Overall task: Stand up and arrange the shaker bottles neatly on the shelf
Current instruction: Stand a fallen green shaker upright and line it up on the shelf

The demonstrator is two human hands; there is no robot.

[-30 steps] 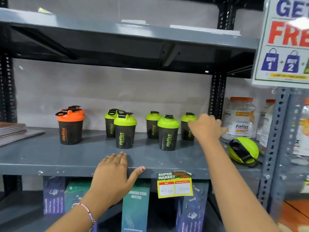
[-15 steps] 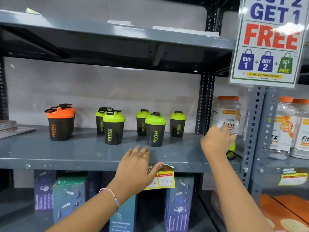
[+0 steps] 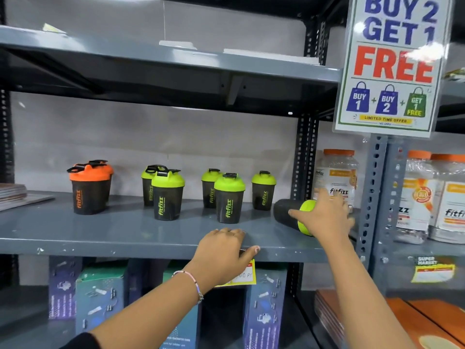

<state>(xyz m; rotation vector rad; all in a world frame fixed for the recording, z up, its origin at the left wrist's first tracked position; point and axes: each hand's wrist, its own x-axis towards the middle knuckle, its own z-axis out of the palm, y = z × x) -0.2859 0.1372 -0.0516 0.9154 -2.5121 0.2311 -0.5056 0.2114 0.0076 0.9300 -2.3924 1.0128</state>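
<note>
Grey metal shelf (image 3: 125, 230) carrying upright dark shaker bottles, orange-lidded (image 3: 86, 188) at left and green-lidded (image 3: 229, 197) in the middle. At right, the right hand (image 3: 324, 217) grips the green lid of a dark shaker bottle lying on its side (image 3: 286, 214). The left hand (image 3: 221, 253) rests on the shelf's near edge, holding nothing.

Two orange-lidded shaker bottles (image 3: 88, 187) stand upright at centre left of the grey shelf (image 3: 125, 230). Five green-lidded shaker bottles (image 3: 229, 197) stand upright at mid-frame. A sixth green-lidded bottle (image 3: 289, 214) lies on its side at centre right.
</note>
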